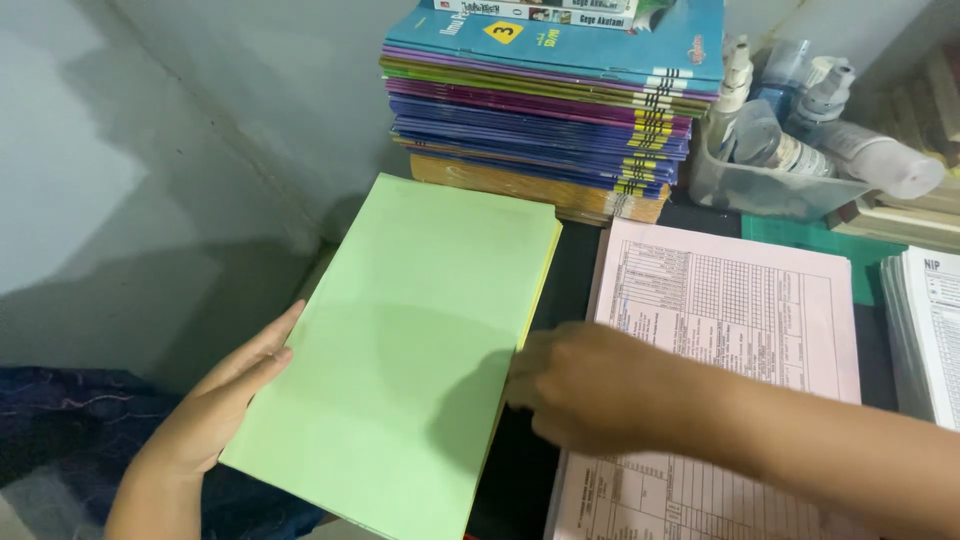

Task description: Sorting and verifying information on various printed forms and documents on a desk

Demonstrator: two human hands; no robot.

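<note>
Far left of frame: pale grey wall (150,130), shadowed lower down. Dark blue cloth (60,420) in the lower left corner.

Left hand (225,400), lower left: flat, fingers pressed together and extended, laid along the left long edge of the green paper stack (400,350). Palm side touches the edge; nothing pinched.

Green paper stack, centre-left: pale green top sheet, yellow sheets showing along its right edge. Long axis runs from lower left of frame to upper centre, tilted to the right at the top. Far short edge points at the pile of books; near short edge reaches the bottom of frame. It lies on a dark surface (575,270), partly overhanging toward the left.

Upper centre: pile of books (560,110), thin spines in blue, purple, green and orange, lying flat, just beyond the stack's far edge.

Right hand (590,385), centre: blurred, fingertips at the right long edge of the green stack around mid-length. Fingers look drawn together; whether they pinch sheets, cannot tell. Forearm runs out lower right.

Under that hand and arm: pink printed form (740,300) with grid tables, lying just beside the green stack, a dark gap between them.

Upper right: clear plastic tub (770,190) holding white bottles (820,95). Green mat (810,240) below it. Far right edge: pile of white printed sheets (930,330).
</note>
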